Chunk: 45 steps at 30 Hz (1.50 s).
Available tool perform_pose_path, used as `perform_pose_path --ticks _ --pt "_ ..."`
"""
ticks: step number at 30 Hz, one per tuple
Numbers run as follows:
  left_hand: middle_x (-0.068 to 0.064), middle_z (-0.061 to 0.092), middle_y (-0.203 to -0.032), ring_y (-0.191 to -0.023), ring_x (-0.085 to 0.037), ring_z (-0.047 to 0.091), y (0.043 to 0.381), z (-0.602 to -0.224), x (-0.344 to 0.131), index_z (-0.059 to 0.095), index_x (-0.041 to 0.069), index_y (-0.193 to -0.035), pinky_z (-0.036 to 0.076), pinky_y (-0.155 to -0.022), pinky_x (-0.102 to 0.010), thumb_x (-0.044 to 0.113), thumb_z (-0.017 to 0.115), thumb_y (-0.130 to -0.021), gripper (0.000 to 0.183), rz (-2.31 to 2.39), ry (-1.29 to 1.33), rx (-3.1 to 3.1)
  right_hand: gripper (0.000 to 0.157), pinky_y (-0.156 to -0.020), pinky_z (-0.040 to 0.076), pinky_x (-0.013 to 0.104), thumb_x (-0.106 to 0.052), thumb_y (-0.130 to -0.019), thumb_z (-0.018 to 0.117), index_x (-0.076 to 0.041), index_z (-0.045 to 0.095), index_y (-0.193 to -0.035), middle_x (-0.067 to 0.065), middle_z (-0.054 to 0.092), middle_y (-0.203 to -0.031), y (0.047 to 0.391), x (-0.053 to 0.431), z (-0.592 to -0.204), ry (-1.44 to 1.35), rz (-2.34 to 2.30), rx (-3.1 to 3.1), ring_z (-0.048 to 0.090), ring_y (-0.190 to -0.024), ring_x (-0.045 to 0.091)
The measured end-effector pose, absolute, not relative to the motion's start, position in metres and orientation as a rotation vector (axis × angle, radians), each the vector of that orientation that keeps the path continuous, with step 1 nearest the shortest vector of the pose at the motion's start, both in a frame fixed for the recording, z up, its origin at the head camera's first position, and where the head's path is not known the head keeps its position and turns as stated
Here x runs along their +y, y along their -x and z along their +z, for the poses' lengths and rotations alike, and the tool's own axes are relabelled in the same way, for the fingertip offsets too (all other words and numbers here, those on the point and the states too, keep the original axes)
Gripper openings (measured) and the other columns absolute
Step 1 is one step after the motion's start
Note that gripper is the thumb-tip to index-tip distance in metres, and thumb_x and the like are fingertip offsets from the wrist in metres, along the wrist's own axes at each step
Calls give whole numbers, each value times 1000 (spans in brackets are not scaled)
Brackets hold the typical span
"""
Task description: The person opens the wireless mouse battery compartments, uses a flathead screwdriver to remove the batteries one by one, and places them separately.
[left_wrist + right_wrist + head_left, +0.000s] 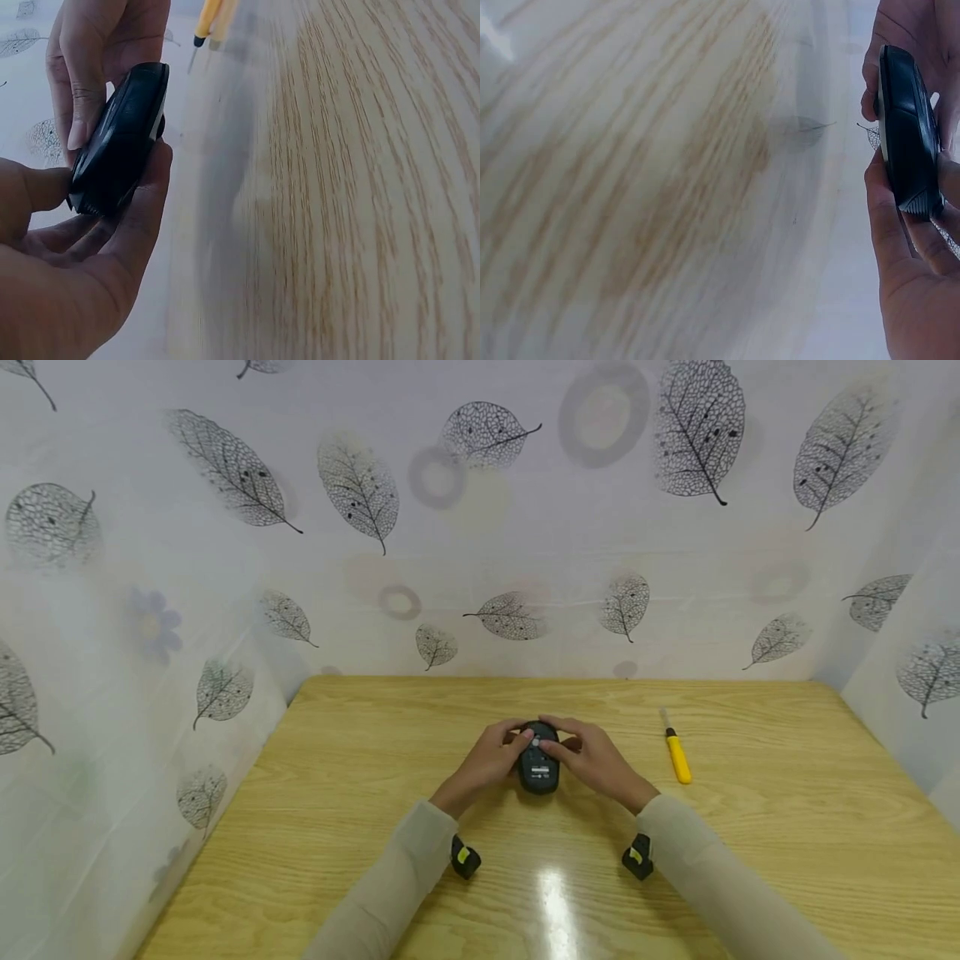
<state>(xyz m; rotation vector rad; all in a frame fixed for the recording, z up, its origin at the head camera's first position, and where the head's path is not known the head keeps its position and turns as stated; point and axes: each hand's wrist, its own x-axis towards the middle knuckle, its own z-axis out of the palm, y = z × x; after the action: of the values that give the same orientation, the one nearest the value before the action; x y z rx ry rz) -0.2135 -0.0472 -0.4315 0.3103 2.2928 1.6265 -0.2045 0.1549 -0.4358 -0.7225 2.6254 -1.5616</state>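
Both hands are closed around a dark computer mouse, which is held underside up just above the middle of the wooden table. The left hand has its fingers curled about the mouse's left side, the right hand about its right side. A yellow-handled screwdriver is seen lying toward the table's right edge, apart from the hands.

Bare table all round — only the screwdriver lies right.
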Motion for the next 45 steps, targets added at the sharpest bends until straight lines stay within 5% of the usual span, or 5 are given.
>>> perform_pose_path --ticks 5,12,21,34,45 --pt "-18 54 -142 -117 -25 63 212 -431 -50 48 5 -148 59 -89 -36 27 58 -105 49 1674 -264 2162 47 -94 58 42 -14 -100 65 -2 54 -145 20 55 -144 205 156 -436 702 -1567 2618 61 -122 38" --pt "-18 61 -125 -104 -25 68 208 -431 -56 40 10 -155 59 -90 -37 18 75 -94 70 1710 -238 2041 48 -96 56 45 -13 -100 65 -1 54 -145 20 55 -144 207 155 -435 669 -1572 2599 59 -125 38" --pt "-17 63 -125 -106 -24 68 207 -432 -58 41 11 -154 60 -89 -37 20 75 -94 69 1717 -229 2056 47 -89 60 44 -15 -100 66 2 55 -142 18 62 -120 208 155 -436 708 -1508 2662 66 -108 36" --pt "-14 65 -118 -102 -23 69 205 -429 -59 42 9 -153 60 -89 -37 20 75 -94 68 1715 -236 2011 47 -89 59 41 -17 -100 66 -1 56 -143 12 60 -110 212 153 -432 674 -1481 2688 61 -101 26" --pt "-15 66 -119 -103 -23 69 205 -430 -59 42 9 -153 60 -89 -38 18 74 -95 68 1702 -233 2018 39 -62 46 27 -13 -99 68 -1 63 -136 9 62 -94 219 153 -431 659 -1470 2763 55 -77 19"
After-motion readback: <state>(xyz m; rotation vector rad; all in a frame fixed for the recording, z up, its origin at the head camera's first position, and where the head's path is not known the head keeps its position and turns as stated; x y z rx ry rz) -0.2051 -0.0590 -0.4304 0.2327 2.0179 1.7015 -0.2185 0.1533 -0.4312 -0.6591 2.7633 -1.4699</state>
